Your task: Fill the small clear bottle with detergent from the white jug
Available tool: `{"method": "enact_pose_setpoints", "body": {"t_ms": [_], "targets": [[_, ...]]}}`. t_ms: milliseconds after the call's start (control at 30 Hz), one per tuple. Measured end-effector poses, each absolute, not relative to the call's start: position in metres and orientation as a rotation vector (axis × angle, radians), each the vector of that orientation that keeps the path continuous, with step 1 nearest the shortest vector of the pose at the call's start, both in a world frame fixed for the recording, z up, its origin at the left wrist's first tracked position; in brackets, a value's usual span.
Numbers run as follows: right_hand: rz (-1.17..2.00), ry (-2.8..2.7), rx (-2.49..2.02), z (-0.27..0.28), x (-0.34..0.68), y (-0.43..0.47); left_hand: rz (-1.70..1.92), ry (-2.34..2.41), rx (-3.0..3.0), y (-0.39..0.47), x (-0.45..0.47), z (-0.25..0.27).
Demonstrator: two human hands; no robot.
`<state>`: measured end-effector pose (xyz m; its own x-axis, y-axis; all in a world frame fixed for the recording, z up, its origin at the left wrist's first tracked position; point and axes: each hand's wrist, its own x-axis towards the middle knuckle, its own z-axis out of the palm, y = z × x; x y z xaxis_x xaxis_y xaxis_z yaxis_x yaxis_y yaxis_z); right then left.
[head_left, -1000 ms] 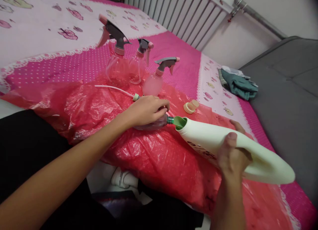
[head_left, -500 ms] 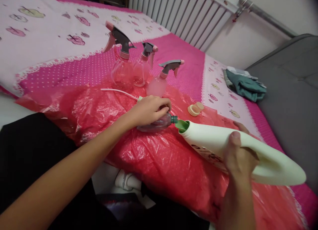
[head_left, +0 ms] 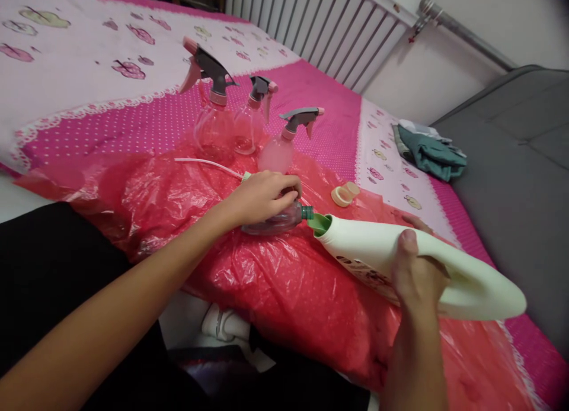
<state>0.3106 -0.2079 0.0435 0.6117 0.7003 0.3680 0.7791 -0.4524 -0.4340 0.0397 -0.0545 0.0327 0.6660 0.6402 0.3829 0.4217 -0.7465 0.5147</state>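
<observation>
My left hand is closed around a clear plastic bottle with a green threaded neck, tipped on its side over the red sheet. My right hand grips a large pale-green detergent jug by its handle, also lying nearly level. The jug's green spout meets the bottle's neck; whether liquid is passing between them I cannot tell. Just beyond my left hand, a thin white tube runs from a light green collar. A cream cap rests on the sheet beyond the jug's mouth.
Three spray bottles with grey and pink triggers, one of them a pink-filled spray bottle, stand behind my hands. Red plastic sheeting covers part of the pink bedspread. Folded green clothes lie near the grey headboard. A radiator lines the wall.
The view has shifted slightly, so everything sits a little further left. The jug appears slightly more level, its base a bit higher. Both hands keep their holds.
</observation>
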Motion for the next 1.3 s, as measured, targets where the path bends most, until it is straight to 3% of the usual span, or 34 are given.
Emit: {"method": "enact_pose_setpoints", "body": {"t_ms": [667, 1300], "targets": [[-0.138, -1.285, -2.464, 0.042, 0.311, -0.194, 0.847, 0.796, 2.386, -0.048, 0.033, 0.029], [-0.062, -1.335, -2.550, 0.049, 0.308, -0.181, 0.482, 0.883, 2.248, -0.049, 0.021, 0.035]]}}
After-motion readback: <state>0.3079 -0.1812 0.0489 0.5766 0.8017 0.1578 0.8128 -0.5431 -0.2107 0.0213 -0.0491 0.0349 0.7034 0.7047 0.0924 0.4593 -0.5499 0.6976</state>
